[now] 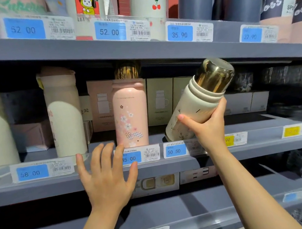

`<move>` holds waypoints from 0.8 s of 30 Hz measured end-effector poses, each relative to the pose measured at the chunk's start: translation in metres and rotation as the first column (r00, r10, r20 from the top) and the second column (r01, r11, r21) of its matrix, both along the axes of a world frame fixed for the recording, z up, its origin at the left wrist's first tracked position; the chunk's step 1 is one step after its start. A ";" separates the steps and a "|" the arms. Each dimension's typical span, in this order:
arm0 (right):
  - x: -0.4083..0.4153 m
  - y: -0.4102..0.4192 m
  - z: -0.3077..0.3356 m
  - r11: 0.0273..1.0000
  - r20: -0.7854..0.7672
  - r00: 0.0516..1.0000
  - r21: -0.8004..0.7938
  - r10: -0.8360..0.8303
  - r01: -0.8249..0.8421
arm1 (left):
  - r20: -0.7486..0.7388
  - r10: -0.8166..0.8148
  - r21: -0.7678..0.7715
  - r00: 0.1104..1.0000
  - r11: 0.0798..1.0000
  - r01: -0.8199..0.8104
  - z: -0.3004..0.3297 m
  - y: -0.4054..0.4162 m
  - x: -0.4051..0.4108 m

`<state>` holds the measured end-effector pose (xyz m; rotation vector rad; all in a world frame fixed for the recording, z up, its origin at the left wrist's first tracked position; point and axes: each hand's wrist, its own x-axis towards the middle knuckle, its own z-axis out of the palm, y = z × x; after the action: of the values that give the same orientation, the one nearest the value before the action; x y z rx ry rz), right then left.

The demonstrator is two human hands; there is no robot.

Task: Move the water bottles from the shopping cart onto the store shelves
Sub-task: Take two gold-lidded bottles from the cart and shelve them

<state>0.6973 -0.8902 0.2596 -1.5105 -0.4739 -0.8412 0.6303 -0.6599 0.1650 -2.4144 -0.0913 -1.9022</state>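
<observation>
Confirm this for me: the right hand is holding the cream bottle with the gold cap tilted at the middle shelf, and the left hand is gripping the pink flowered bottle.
Not quite. The head view shows the left hand open with fingers spread in front of the shelf edge, gripping nothing; the pink flowered bottle stands on its own. The right hand does hold the cream bottle with the gold cap tilted at the middle shelf.

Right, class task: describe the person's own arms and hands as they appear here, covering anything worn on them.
Both forearms are bare as far as the picture shows: no sleeves in view. The left hand and right hand carry no gloves, and no rings, watch or bracelets show. The visible fingernails are short and unpainted.
</observation>
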 end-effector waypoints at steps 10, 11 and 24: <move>-0.005 -0.001 0.029 0.874 -0.008 0.999 -0.484 0.048 -0.046 | -0.018 -0.017 0.000 1.000 1.000 0.017 0.000 0.000 -0.004; -0.005 0.000 0.033 0.851 -0.015 0.999 -0.524 0.034 -0.037 | -0.019 -0.018 0.000 1.000 1.000 0.018 0.000 0.000 -0.004; 0.032 -0.009 0.052 0.870 -0.325 0.942 -0.484 -0.083 -0.090 | -0.019 -0.013 0.002 1.000 1.000 0.013 -0.001 0.000 -0.002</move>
<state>0.7297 -0.8992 0.3121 -2.0837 -0.4544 -0.4505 0.6284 -0.6597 0.1640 -2.4378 -0.0728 -1.8831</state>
